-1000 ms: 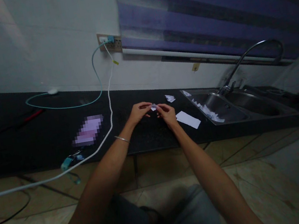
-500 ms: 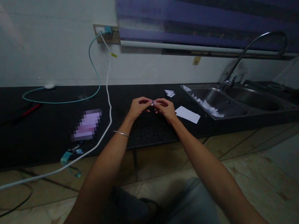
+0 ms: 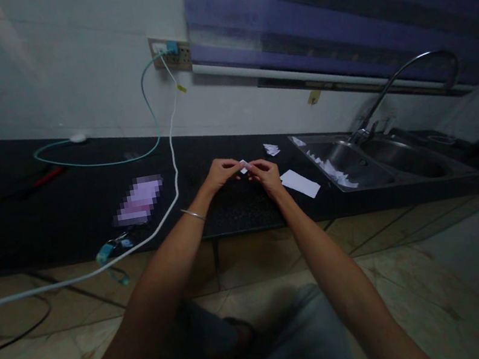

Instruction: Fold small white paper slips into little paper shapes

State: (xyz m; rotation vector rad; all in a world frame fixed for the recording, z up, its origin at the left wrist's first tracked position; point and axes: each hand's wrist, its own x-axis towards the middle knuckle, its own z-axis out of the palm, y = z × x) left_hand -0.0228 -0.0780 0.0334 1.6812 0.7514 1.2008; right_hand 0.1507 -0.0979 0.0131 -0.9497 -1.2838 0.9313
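Between my two hands is a small folded piece of white paper [image 3: 243, 166], just above the black counter. My left hand [image 3: 222, 172] pinches its left side, and my right hand [image 3: 265, 176] pinches its right side. The fingertips hide part of its edges. Close to my right wrist lies a stack of flat white paper strips [image 3: 300, 184]. Beyond that hand sits a little group of folded paper pieces [image 3: 272, 149]. More folded white pieces [image 3: 334, 172] lie along the left rim of the sink.
The black counter [image 3: 227, 218] runs along the wall, with a steel sink [image 3: 372, 162] and tap [image 3: 363, 133] at right. A white cable [image 3: 175, 165] crosses it left of my hands. Further left are a pixelated phone-like object [image 3: 139, 200] and a teal strap [image 3: 105, 253].
The small paper between my fingers has turned so that more of its white face shows. My hands have stayed in nearly the same place.
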